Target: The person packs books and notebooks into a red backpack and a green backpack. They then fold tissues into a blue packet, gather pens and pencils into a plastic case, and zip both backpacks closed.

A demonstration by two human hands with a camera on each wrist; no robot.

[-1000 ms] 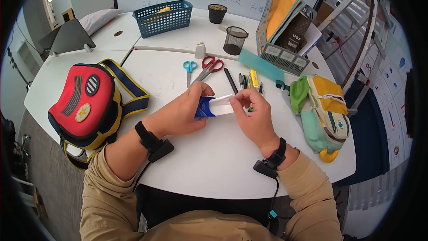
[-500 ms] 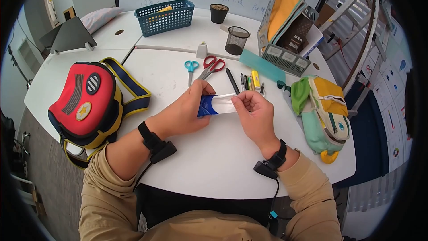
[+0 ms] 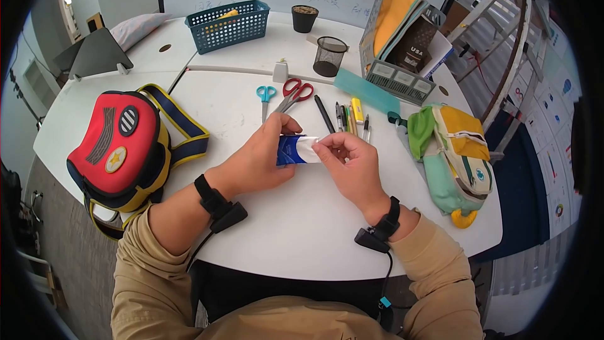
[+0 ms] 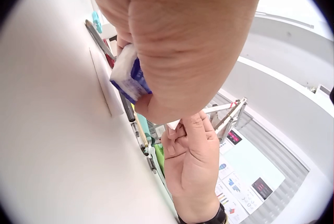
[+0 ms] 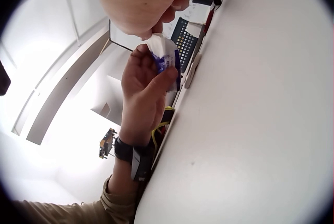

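Note:
The left hand grips a small blue and white packet above the white table, thumb on its lower side and fingers over the top. At the packet's right end the right hand pinches white material, which looks like tissue, between thumb and curled fingers. In the left wrist view the packet shows its white end under the left hand. Seen from the right wrist, white material stretches from the packet to the right fingertips.
Beyond the hands lie teal scissors, red scissors, and pens with a yellow marker. A red backpack stands left, a green and yellow bag right. Behind are a basket, mesh cup and file holder.
The right hand has moved slightly left, closer to the packet, and less white material shows between the hands. The left hand keeps its grip.

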